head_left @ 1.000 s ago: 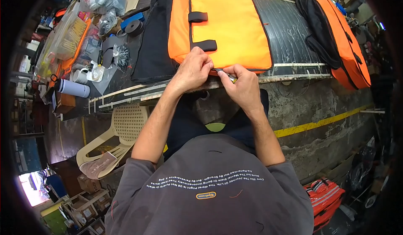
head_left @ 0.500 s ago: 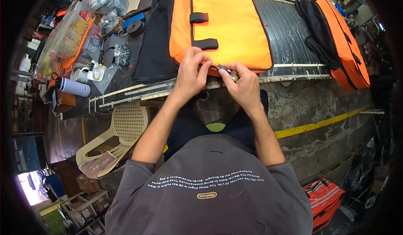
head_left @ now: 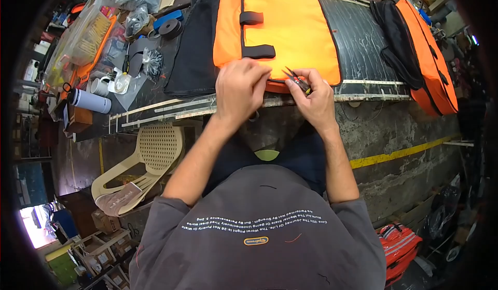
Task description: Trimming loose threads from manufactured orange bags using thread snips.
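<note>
An orange bag (head_left: 290, 28) with black piping and two black straps (head_left: 259, 51) lies on the table before me, its near edge at the table's front. My right hand (head_left: 316, 101) holds a small pair of thread snips (head_left: 298, 81), with the pointed blades apart and aimed at the bag's near edge. Left of it, my left hand (head_left: 238, 90) is closed in a pinch above the bag's near left corner. Its fingertips are slightly blurred, and whatever they may hold is too small to make out. Black fabric (head_left: 192, 57) spreads out under the bag's left side.
At the left of the table stand a lavender bottle (head_left: 89, 101), a white mug (head_left: 99, 86), a tape roll (head_left: 169, 28) and clear plastic boxes (head_left: 88, 41). Another orange and black bag (head_left: 428, 57) hangs over the table's right edge. Below stands a beige plastic chair (head_left: 161, 147).
The snips have moved up and right, away from my left hand, and their blades now show apart. My left hand has lifted off the bag's near edge, still pinched.
</note>
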Demonstrator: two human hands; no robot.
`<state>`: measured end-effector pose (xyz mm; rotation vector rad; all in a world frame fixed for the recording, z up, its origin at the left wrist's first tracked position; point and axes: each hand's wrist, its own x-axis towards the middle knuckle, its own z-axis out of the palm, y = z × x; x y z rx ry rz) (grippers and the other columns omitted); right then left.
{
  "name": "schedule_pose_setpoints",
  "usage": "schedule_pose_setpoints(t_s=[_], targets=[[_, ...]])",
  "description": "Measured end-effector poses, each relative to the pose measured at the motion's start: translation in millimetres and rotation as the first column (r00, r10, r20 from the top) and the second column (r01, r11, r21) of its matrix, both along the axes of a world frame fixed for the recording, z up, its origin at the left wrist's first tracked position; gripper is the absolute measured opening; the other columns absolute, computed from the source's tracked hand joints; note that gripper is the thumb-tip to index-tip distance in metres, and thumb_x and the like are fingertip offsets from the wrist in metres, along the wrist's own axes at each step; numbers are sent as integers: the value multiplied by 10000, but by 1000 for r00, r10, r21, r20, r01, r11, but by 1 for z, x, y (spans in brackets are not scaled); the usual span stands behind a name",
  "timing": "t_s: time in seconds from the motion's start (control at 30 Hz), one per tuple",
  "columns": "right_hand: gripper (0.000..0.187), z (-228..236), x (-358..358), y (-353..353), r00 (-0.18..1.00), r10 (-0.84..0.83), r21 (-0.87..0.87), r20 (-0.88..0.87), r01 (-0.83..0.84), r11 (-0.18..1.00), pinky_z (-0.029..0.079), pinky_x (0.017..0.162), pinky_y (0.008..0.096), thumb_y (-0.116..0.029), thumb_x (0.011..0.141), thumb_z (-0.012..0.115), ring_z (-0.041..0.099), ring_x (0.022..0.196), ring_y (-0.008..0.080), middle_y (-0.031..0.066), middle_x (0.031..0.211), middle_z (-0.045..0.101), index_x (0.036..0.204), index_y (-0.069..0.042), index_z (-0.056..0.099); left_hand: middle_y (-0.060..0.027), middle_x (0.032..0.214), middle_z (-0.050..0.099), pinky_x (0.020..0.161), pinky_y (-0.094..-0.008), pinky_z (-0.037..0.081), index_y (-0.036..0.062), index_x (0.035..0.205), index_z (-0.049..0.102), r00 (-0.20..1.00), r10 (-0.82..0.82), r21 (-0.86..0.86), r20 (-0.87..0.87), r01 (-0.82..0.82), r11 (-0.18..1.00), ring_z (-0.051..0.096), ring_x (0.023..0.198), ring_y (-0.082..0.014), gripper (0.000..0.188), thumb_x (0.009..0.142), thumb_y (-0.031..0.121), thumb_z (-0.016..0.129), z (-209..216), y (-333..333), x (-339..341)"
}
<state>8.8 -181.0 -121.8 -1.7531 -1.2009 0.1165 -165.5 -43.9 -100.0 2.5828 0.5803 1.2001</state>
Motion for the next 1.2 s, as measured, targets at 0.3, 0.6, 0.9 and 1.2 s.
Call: schedule_pose_setpoints(t_s=[0.3, 0.6, 0.9, 1.2], targets=[[320, -6, -3, -12, 974, -76, 20, -212, 82, 996, 580, 689, 382, -236, 965, 874, 746, 739, 244, 127, 886, 784, 1178, -35, 745, -122, 1002, 778, 837, -470, 620, 97, 965, 848, 665, -159, -222, -730, -11, 975, 777, 962, -348, 117, 934, 203, 811, 42, 33, 30], [246, -5, -15, -10, 988, -52, 112, 145, 36, 993, 534, 863, 431, -230, 924, 887, 736, 742, 317, 84, 911, 806, 1052, -68, 753, -202, 939, 716, 838, -435, 564, -39, 1017, 687, 843, -368, -540, -392, 113, 834, 704, 897, -350, 189, 1052, 147, 682, 4, 56, 14], [237, 5, -32, 8, 995, -85, -82, -42, 81, 993, 592, 726, 477, -259, 901, 869, 783, 759, 347, 125, 819, 804, 926, -46, 767, -193, 950, 693, 840, -414, 559, -46, 1043, 658, 907, -337, -534, -251, 161, 830, 693, 892, -316, 165, 1080, 114, 653, 0, 52, 4], [285, 15, -35, 23, 999, -43, -242, -26, 36, 970, 619, 754, 488, -301, 876, 863, 791, 789, 377, 155, 833, 804, 916, -30, 783, -207, 955, 716, 841, -448, 575, -31, 1023, 698, 922, -342, -526, -183, 202, 826, 721, 913, -369, 137, 1039, 105, 693, -4, 47, 2]])
